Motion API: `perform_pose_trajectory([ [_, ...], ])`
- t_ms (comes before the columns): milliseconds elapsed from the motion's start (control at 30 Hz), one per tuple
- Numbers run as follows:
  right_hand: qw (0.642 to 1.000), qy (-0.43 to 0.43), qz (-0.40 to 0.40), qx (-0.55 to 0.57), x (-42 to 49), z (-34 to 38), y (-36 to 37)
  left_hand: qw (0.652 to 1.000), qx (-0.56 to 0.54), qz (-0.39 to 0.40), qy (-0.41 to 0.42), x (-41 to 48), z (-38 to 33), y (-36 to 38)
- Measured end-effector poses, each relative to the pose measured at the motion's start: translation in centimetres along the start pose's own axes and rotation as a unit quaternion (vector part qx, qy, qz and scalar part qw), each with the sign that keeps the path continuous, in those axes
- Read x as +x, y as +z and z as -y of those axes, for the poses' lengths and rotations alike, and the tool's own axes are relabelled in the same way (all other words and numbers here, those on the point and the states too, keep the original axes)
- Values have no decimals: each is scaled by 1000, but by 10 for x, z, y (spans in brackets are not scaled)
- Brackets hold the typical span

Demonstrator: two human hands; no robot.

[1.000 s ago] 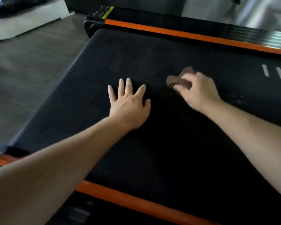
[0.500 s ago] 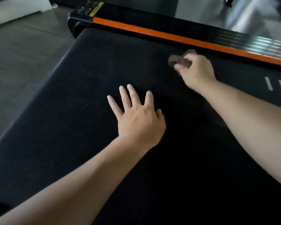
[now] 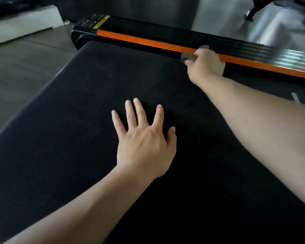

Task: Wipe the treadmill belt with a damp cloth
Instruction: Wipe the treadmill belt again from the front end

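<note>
The left hand (image 3: 144,143) lies flat on the belt (image 3: 77,111) near the middle of the view, fingers straight and spread. At 1 o'clock the right hand (image 3: 203,65) curls round a brown cloth (image 3: 187,57) at the belt's far edge, apparently against the orange rail (image 3: 139,40); blur obscures the contact.
</note>
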State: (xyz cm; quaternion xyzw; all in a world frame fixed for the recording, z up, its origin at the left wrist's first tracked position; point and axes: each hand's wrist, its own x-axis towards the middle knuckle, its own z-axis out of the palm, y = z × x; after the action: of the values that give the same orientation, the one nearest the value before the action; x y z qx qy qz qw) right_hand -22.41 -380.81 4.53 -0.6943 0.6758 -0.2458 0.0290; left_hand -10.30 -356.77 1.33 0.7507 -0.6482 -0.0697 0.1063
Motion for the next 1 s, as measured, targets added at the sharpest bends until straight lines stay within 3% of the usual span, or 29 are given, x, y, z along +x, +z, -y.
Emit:
perform_pose_trajectory([
  [167,992,-105,64,29,-20,-16,-10,1000,-2,9,-7,1,-1,-3],
  [367,1000,-11,12,9,-15,-24,-17,1000,-4,11,-7,1,-1,-5],
  [500,989,-105,88,54,-54,-29,-23,1000,0,10,-4,1,-1,-4],
  [567,986,-140,85,40,-56,-37,-28,1000,-2,5,-4,1,0,-3],
  [733,1000,10,7,0,-23,-41,-30,1000,-3,1,2,0,1,-2],
  [800,999,-13,30,6,-37,-37,-28,1000,-4,-4,2,0,1,-2],
  [900,987,-115,99,51,-74,-42,-36,1000,6,1,3,0,0,-3],
  [1000,992,-94,81,13,-66,-51,-47,1000,-1,3,2,-1,1,-3],
])
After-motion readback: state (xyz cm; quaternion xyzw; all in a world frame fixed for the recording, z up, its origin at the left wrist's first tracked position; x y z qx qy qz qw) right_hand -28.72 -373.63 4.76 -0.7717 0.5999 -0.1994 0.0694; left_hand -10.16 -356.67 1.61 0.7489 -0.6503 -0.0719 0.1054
